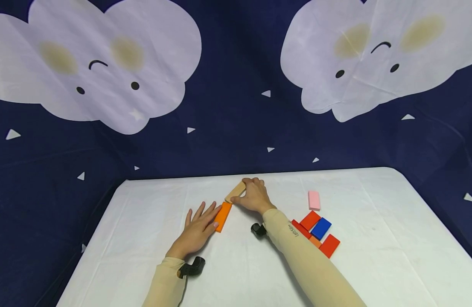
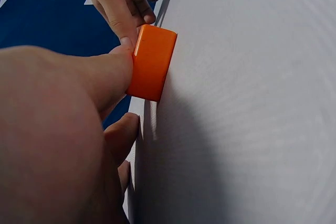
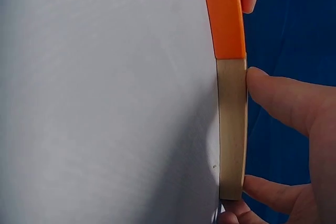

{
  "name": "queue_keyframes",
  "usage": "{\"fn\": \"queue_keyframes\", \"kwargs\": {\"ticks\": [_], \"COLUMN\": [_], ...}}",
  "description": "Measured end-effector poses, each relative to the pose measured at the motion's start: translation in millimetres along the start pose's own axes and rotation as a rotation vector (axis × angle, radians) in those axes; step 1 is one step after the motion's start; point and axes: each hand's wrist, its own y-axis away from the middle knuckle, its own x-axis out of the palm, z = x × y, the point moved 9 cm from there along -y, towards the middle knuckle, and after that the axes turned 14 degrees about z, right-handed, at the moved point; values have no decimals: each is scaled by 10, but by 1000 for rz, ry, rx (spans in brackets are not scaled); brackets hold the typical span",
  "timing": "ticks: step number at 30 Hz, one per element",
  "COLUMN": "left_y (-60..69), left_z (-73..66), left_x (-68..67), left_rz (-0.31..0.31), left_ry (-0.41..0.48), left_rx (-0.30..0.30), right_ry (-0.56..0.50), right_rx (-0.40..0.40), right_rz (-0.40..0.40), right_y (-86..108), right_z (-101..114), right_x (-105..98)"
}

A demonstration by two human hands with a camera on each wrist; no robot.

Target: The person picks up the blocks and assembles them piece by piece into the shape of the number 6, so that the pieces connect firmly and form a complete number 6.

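An orange block (image 1: 223, 216) lies flat on the white table, its far end against a natural wood block (image 1: 235, 192) set at a slight angle. My left hand (image 1: 197, 232) rests beside the orange block, fingers spread and mostly straight; thumb and index finger touch it. In the left wrist view, the thumb lies against the orange block (image 2: 153, 62). My right hand (image 1: 255, 197) holds the wood block, thumb near the joint and fingers at the far end. The right wrist view shows the wood block (image 3: 232, 129) meeting the orange block (image 3: 224, 17) end to end.
Right of my right forearm lie several red blocks (image 1: 310, 220), a blue block (image 1: 321, 228) and a smaller orange piece (image 1: 315, 241), partly covered by the sleeve. A pink block (image 1: 314, 200) lies behind them. A dark blue cloud-patterned cloth (image 1: 236, 106) hangs beyond the table's back edge.
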Motion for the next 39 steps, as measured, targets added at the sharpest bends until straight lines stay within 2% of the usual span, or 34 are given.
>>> {"fn": "queue_keyframes", "kwargs": {"ticks": [11, 16, 21, 30, 35, 39], "left_y": [-15, -14, -13, 1, 11, -2], "left_z": [16, 12, 12, 14, -10, -7], "left_x": [9, 14, 12, 1, -26, -44], "left_rz": [6, 2, -1, 0, -10, -17], "left_ry": [9, 8, 1, 2, 29, 40], "left_rx": [-8, -4, -1, 1, 12, -2], "right_ry": [-9, -59, -107, -145, -145, -125], "right_rx": [15, 9, -13, -52, -66, -78], "right_rz": [1, -4, -43, -76, -87, -99], "right_y": [21, 40, 121, 400, 635, 834], "right_z": [-11, -93, -182, -235, -244, -306], "right_x": [-11, -36, -130, -336, -483, -586]}}
